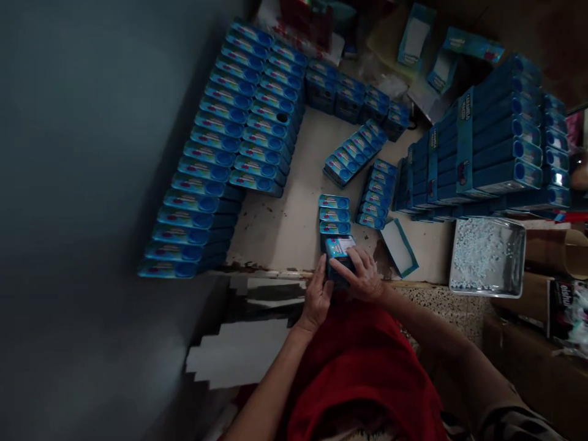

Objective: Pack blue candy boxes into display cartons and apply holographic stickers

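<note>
From my remote seat I see both hands on one small blue box [340, 252] at the near edge of the bench [294, 226]: the left hand [316, 298] clasps its left side and the right hand [365, 275] lies over its top and right side, fingers [350, 277] pressed on it, so both grips are closed around that box. Just beyond the box stands a short row of three like boxes [334, 215], and farther from it rise the long stacked rows [229, 147] and a tall block of boxes [496, 141], so I judge much of the packing done. Right of the box lie an open flat carton [399, 246] and a metal tray of white pellets [487, 254], which suggests more remains.
</note>
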`<state>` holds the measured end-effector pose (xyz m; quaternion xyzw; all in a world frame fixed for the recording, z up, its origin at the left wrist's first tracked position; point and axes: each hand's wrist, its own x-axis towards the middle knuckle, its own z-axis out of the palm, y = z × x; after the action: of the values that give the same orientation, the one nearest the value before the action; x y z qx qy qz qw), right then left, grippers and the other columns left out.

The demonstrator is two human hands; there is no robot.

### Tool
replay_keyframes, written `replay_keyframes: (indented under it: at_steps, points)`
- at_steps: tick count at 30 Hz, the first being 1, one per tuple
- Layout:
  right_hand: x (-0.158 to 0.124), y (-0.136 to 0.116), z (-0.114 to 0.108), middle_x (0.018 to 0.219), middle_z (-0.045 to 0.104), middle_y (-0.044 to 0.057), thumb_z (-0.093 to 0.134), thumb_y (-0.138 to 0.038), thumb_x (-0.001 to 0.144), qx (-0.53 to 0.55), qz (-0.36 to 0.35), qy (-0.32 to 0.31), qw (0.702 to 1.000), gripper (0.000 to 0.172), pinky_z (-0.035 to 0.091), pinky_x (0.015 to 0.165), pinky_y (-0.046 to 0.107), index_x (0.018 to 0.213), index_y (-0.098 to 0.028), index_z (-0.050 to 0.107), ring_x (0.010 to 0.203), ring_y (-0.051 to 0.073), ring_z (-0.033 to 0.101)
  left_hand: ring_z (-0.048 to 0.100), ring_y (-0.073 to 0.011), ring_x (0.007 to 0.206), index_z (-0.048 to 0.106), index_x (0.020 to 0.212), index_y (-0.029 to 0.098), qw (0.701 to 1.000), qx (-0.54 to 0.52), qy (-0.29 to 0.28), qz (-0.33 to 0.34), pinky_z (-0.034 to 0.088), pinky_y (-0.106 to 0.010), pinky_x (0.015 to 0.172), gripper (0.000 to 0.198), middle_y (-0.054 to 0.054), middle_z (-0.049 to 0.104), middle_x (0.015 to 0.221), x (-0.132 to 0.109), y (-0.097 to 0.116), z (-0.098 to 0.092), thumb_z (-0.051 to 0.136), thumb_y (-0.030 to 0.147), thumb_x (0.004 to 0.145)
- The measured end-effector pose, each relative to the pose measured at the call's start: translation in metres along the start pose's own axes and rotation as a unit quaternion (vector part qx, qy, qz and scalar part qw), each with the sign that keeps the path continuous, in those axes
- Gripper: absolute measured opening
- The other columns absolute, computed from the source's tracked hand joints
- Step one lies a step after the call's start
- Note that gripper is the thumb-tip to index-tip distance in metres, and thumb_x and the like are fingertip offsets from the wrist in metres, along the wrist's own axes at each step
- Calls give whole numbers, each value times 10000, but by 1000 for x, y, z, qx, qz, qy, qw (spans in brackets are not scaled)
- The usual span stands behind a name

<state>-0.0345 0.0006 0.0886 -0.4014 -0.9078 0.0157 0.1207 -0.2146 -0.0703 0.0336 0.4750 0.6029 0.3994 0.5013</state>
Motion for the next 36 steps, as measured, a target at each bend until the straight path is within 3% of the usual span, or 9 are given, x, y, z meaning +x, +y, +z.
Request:
replay_keyframes:
  at_steps: [6, 9, 13, 17, 20, 26, 30, 33, 36]
  points:
    - [-1, -4, 7, 1502, 585, 124, 692, -426, 961, 14, 11, -30, 999, 516, 431, 1256, 553, 1472, -355, 697, 1479, 359, 478, 382, -295, 1626, 371, 1703, 202, 998, -1, 51, 40, 319, -464, 1344, 738, -162, 391, 1747, -3, -11, 16, 438, 604, 1087]
    - [0, -2, 7, 1512, 574, 123, 692, -448, 972, 20, 6, -14, 1000, 527, 443, 1247, 553, 1492, -369, 677, 1471, 359, 484, 370, -296, 1632, 375, 1701, 208, 997, -14, 64, 42, 303, -474, 1351, 717, -162, 397, 1744, 1, -9, 20, 444, 582, 1093]
    - [2, 0, 2, 1526, 549, 145, 677, -409, 986, 27, 22, 23, 999, 521, 466, 1222, 568, 1503, -349, 669, 1466, 365, 490, 372, -314, 1629, 404, 1687, 197, 995, -23, 83, 57, 310, -487, 1347, 730, -175, 399, 1740, 4, -1, 28, 440, 611, 1086]
    - [9, 2, -4, 1550, 540, 121, 661, -341, 994, 47, 40, -28, 998, 517, 454, 1240, 584, 1510, -366, 659, 1485, 358, 481, 363, -307, 1634, 387, 1697, 211, 992, -53, 108, 35, 305, -484, 1349, 693, -163, 385, 1750, 7, 15, 31, 422, 567, 1103]
    - [12, 5, -4, 1567, 536, 114, 646, -341, 1007, 70, 26, -30, 997, 513, 415, 1272, 602, 1518, -382, 649, 1504, 356, 471, 338, -302, 1646, 357, 1712, 233, 989, -67, 116, 61, 284, -488, 1357, 683, -145, 343, 1773, 11, 21, 29, 416, 544, 1107]
    - [9, 10, 12, 1521, 583, 104, 605, -305, 1036, 84, 34, -66, 994, 463, 440, 1254, 579, 1480, -412, 679, 1482, 334, 504, 402, -297, 1615, 354, 1705, 182, 990, -9, 124, 66, 329, -478, 1339, 715, -184, 406, 1734, 15, 0, 32, 431, 553, 1099]
    - [19, 8, 6, 1548, 560, 125, 588, -289, 1035, 63, 40, -72, 995, 551, 425, 1259, 563, 1578, -388, 591, 1490, 339, 495, 417, -308, 1606, 406, 1677, 156, 991, 35, 119, 48, 323, -494, 1344, 744, -197, 477, 1687, 17, -2, 33, 419, 608, 1086]
    - [37, 9, -8, 1573, 542, 138, 594, -312, 1024, 65, 47, -122, 989, 625, 393, 1283, 537, 1644, -342, 512, 1503, 338, 484, 333, -304, 1648, 365, 1701, 182, 989, 29, 132, 53, 293, -495, 1358, 743, -174, 395, 1742, 29, 8, 28, 473, 576, 1080]
    - [55, 14, -17, 1683, 445, 151, 652, -457, 989, 65, 37, -153, 985, 754, 237, 1343, 619, 1692, -294, 433, 1604, 397, 351, 381, -275, 1628, 344, 1714, 229, 991, 4, 123, 44, 329, -453, 1346, 706, -140, 372, 1760, 46, 14, 24, 475, 536, 1091]
